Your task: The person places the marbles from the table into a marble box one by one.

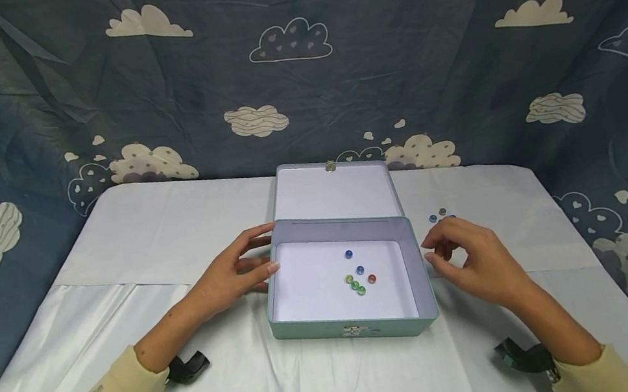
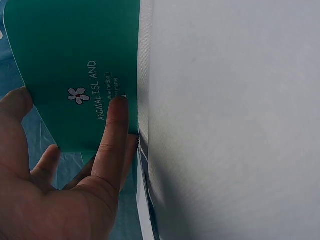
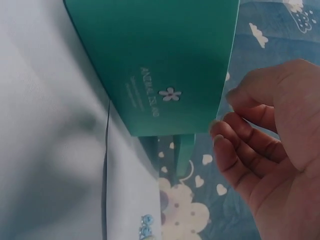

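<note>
A green tin box (image 1: 312, 328) stands on the white cloth with its lid (image 1: 337, 193) laid back. Several glass marbles lie on its floor, among them a red marble (image 1: 372, 278), a blue marble (image 1: 348, 254) and a green marble (image 1: 361, 291). Against the box's left side rests my left hand (image 1: 226, 275), fingers extended along the printed wall (image 2: 75, 45). My right hand (image 1: 477, 261) hovers just off the right rim, fingers loosely bent, thumb apart, nothing visible between them. Behind it, a few more marbles (image 1: 433, 218) sit on the cloth, partly hidden by the fingers.
White cloth (image 1: 226, 390) covers the table. A dark blue curtain with clouds (image 1: 301, 93) hangs behind and on both sides. Black wrist cameras (image 1: 189, 368) are strapped below both hands. The raised box walls and the lid stand between the hands.
</note>
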Available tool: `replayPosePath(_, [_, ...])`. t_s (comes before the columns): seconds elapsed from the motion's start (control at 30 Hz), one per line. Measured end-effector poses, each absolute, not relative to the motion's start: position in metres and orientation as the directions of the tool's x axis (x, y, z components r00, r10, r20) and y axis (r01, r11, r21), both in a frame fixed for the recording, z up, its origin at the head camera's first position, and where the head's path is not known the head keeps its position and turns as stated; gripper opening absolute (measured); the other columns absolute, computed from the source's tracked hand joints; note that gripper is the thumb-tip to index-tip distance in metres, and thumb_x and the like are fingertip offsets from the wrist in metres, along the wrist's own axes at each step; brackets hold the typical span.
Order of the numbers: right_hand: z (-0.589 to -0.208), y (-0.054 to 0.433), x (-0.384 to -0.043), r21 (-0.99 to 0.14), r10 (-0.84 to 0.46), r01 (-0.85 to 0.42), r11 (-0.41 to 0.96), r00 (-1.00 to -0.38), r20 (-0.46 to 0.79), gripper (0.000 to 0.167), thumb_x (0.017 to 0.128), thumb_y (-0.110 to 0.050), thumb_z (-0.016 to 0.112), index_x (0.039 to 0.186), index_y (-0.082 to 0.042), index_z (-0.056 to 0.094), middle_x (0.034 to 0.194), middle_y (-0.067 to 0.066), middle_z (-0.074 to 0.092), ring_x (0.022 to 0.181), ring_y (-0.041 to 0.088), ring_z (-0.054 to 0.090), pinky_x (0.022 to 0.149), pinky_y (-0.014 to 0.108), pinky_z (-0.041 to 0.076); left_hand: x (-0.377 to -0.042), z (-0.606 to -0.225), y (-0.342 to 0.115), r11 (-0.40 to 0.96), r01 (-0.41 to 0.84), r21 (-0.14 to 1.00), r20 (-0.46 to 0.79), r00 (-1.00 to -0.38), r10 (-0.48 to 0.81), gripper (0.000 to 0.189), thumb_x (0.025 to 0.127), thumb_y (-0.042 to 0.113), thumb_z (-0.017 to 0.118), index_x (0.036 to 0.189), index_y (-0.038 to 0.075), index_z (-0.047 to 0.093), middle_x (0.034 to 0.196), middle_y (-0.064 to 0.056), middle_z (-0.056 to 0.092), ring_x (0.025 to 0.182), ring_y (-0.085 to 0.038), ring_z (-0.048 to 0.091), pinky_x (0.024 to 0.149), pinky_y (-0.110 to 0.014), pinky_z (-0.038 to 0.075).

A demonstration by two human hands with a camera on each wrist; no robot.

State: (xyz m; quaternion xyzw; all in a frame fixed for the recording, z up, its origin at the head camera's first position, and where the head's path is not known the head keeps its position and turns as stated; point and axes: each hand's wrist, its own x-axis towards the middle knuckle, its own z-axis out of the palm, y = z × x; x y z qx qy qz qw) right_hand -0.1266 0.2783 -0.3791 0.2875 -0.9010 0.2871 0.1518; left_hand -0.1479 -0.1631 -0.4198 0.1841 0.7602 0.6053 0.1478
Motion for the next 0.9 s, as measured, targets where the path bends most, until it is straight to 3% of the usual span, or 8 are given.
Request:
replayPosePath(0.57, [-0.396,0.304,-0.146,-0.427,-0.339,-0.523,0.738,-0.834,0.436,0.034,0.084,0.012,0.081,0.107,-0.010,0.073,0.101,0.002,0.070,0.077,0.007,0.060,0.072,0.011,0.053,-0.148,-0.420,-0.163,0.206,0.107,0.973,0.001,-0.890,0.455,0.074,0.102,0.025,0.076,0.165,0.034,0.036,0.163,-0.015,0.042,0.132,-0.036,0.063,0.084,-0.041,0.066])
replayPosePath(0.9, [-0.407,0.316,-0.155,-0.429,-0.242,-0.382,0.819,-0.907,0.346,0.030,0.088,0.006,0.079,0.114,-0.009,0.074,0.110,0.006,0.068,0.083,0.019,0.063,0.073,0.010,0.053,-0.149,-0.420,-0.164,0.195,0.106,0.975,0.004,-0.887,0.461,0.075,0.103,0.025,0.075,0.166,0.031,0.035,0.163,-0.017,0.041,0.133,-0.037,0.062,0.084,-0.042,0.066])
